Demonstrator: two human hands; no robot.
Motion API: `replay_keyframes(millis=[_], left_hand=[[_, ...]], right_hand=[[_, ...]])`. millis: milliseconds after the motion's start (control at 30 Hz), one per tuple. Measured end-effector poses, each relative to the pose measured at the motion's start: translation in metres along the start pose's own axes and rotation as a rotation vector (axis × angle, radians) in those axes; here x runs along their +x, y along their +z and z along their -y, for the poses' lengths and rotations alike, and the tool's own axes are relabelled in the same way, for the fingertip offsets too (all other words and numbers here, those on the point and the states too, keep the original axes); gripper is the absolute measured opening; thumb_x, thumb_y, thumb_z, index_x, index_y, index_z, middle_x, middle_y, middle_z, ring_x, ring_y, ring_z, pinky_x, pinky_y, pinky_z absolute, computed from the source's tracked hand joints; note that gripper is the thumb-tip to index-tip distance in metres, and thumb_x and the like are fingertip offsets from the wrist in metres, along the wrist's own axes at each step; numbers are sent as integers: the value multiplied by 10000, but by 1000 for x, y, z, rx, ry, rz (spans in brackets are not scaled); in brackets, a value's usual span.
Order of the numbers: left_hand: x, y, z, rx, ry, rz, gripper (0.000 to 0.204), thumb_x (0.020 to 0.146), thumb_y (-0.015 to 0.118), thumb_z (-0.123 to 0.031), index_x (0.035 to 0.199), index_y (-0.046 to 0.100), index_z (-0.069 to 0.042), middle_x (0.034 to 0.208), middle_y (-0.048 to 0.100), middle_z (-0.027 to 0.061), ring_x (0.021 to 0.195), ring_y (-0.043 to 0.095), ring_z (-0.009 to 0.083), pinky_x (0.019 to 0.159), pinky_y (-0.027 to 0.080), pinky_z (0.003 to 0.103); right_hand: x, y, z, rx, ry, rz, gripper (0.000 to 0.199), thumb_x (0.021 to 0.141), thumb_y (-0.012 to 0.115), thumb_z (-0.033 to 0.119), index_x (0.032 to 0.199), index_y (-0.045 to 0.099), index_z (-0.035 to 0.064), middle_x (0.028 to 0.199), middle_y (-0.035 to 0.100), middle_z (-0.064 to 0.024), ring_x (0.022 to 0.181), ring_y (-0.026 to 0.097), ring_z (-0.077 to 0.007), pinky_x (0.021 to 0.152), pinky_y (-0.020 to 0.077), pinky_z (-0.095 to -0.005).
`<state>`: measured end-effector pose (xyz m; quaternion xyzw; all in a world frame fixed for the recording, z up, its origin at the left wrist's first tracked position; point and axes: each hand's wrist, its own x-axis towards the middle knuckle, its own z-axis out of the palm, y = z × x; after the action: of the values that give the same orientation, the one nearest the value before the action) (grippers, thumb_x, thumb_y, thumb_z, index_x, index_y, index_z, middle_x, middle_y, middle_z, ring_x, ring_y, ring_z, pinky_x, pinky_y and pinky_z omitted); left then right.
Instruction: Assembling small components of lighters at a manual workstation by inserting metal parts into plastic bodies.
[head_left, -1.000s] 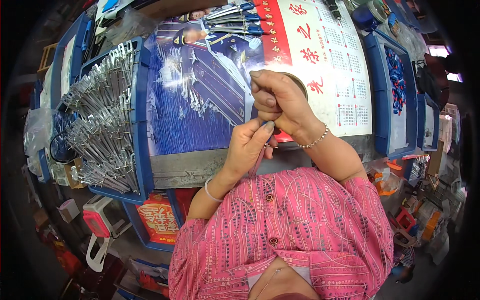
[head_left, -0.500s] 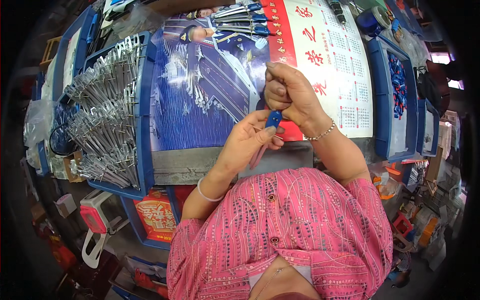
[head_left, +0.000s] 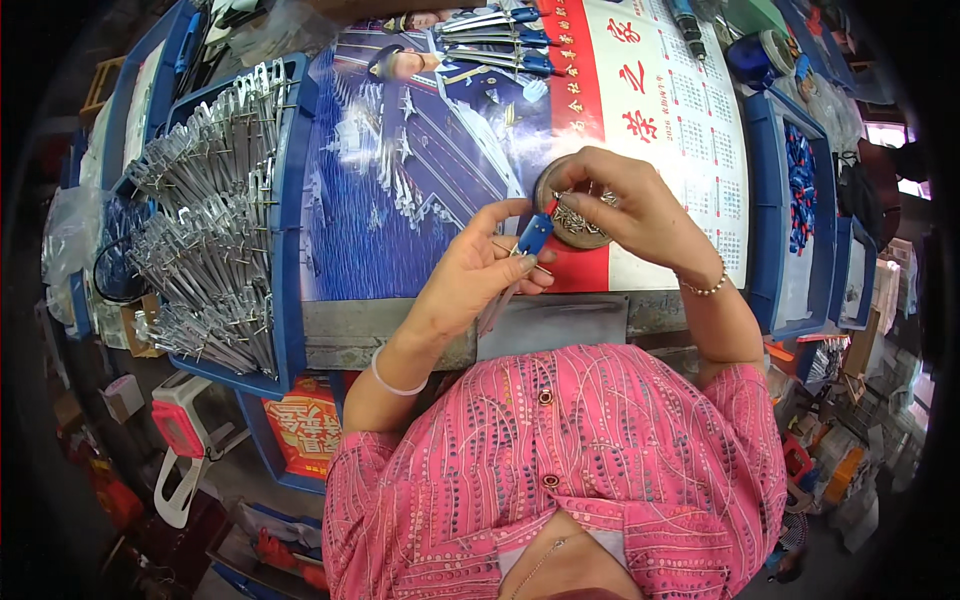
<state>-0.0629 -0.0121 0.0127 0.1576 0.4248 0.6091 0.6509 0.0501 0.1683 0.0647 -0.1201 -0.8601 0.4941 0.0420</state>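
My left hand [head_left: 462, 275] pinches a tool with a blue plastic handle [head_left: 536, 234] whose end is red. Its thin metal shaft runs down below the fingers. Over a round dish [head_left: 543, 192] of small silver metal pieces [head_left: 577, 228], resembling screws or rivets, hovers my right hand [head_left: 642, 212]. Its thumb and forefinger are closed near the red end of the handle; anything between those fingertips is too small to make out. Part of the dish is hidden under the right hand.
At the left, a blue tray [head_left: 291, 250] is packed with silver metal tool shafts [head_left: 210, 220]. Several blue-handled tools [head_left: 500, 42] lie on the calendar poster [head_left: 400, 240] at the back. A blue bin [head_left: 768, 220] on the right contains blue and red handle parts [head_left: 800, 190].
My right hand has opened out from a curled fist and shifted right, uncovering the dish of metal pieces. The blue handle in my left hand has tilted and moved slightly left; its red end now shows.
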Motion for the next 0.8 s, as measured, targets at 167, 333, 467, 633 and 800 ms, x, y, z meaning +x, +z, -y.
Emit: replay_keyframes(millis=[167,333,467,633,800], left_hand=[[4,3,-3,35,-39,-8,529,832,514,-6,1296,259,-17,936,591,154,800,615,204,710,515,297],[7,1,-1,68,-57,-15,537,822,504,-2,1299,258,-19,926,590,150,796,614,202,704,514,295],[7,1,-1,99,-62,-35,540,818,498,-12,1300,255,-14,919,582,152,794,612,196,707,512,292],[7,1,2,103,-65,-34,523,821,478,20,1295,261,-33,922,569,141,802,606,179,709,509,279],[3,6,-11,191,-114,1,510,831,463,45,1290,263,-50,916,562,125,798,595,160,700,505,263]], right_hand=[[-4,-1,-2,-155,-170,68,198,736,571,-14,928,521,-5,900,562,-122,831,560,-266,757,452,-317],[-4,-2,0,-215,-159,100,224,721,583,-11,935,520,6,951,542,-125,922,532,-284,798,438,-336],[-4,0,-1,-314,-218,94,258,702,603,-4,948,524,5,971,544,-116,945,520,-287,807,431,-358],[-6,15,8,-506,-347,135,267,731,563,69,994,539,35,995,540,-82,899,517,-255,788,419,-349],[-8,31,4,-685,-457,246,307,737,532,173,1027,546,72,893,507,-36,836,506,-199,759,399,-318]])
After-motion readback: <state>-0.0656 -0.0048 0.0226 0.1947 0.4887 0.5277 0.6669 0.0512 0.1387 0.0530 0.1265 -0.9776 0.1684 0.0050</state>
